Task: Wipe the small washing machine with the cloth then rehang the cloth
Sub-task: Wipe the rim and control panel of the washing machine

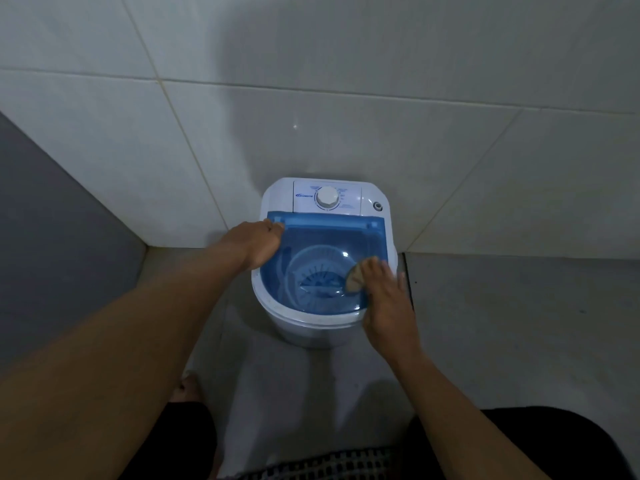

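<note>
A small white washing machine (pixel 301 329) stands on the floor against the tiled wall. Its see-through blue lid (pixel 322 237) is down, and a white dial (pixel 326 197) sits on the back panel. My left hand (pixel 258 245) rests on the machine's left rim, fingers curled at the lid's back-left corner. My right hand (pixel 384 299) presses a small tan cloth (pixel 354 280) flat onto the right side of the lid. Most of the cloth is hidden under my fingers.
White wall tiles (pixel 346 116) rise right behind the machine. A grey wall (pixel 52 237) closes in on the left. Pale floor tiles (pixel 502 323) spread to the right and front. My bare foot (pixel 188 389) and dark shorts (pixel 540 445) are at the bottom.
</note>
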A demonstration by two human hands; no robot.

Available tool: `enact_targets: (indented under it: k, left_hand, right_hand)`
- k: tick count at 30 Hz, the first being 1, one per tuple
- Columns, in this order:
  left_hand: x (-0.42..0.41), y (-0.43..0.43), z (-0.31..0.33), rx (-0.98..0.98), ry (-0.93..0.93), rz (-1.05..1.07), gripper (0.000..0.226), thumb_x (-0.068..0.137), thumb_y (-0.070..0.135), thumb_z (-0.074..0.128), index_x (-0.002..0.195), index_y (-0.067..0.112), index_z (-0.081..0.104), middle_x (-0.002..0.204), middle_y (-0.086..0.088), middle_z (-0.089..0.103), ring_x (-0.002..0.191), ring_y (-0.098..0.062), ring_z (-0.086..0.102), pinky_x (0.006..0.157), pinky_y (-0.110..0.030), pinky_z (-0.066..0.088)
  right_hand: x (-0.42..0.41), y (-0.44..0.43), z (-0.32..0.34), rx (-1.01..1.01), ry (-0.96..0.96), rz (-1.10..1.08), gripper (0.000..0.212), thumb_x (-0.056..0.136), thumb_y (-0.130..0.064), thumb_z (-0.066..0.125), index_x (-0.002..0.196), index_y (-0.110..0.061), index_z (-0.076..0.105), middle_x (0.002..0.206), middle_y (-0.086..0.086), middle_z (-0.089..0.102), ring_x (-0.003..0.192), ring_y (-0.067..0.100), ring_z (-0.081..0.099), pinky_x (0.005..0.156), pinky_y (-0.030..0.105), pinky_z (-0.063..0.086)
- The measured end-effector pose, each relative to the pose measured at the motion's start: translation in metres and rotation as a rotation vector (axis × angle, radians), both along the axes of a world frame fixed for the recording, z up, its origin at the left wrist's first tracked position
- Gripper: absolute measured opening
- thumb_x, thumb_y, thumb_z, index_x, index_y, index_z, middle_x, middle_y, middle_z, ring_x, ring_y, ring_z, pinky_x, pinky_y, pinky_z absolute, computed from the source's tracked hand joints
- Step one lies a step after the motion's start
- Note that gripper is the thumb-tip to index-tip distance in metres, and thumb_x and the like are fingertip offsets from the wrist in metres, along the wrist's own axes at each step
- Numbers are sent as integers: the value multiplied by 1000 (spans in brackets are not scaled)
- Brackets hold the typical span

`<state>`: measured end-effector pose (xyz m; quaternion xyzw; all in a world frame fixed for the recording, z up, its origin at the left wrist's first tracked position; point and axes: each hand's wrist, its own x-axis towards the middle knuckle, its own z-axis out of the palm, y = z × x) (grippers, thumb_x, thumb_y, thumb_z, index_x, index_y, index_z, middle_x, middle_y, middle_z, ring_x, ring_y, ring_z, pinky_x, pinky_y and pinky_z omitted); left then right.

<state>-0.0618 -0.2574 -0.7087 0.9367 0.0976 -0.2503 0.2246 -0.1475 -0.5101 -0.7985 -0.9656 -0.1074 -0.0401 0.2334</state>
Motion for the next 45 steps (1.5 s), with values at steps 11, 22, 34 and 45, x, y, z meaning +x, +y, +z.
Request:
enact_targets:
  k: [11,22,34,45]
  left_hand:
    - [-4,2,-12,44,-17,-20,70,98,55,6,152,13,25,145,-19,46,123,-35,50,102,-40,38]
    - [-9,1,-14,35,-47,-38,64,100,50,10,154,17,12,154,-16,34,132,-34,42,107,-40,33]
    - [-10,-1,-15,64,-46,-76,62,101,49,11,155,18,10,158,-12,25,138,-33,36,111,-40,29]
    - [-11,-2,-12,70,-58,-109,59,102,46,14,154,17,14,157,-14,28,135,-33,40,109,-40,31]
  right_hand:
    - [-20,106,7,-90,-38,201,59,79,-12,46,138,-10,49,143,12,52,136,27,42,114,50,31]
    - [-38,47,-6,-184,-81,508,68,81,-12,37,149,-19,34,156,4,32,146,19,24,120,41,12]
    - [32,2,8,-28,62,42,68,83,-9,37,150,-10,28,158,10,26,147,25,19,121,42,9]
    - [61,0,9,187,65,-124,58,92,5,40,148,-5,31,155,15,30,145,27,25,120,34,16]
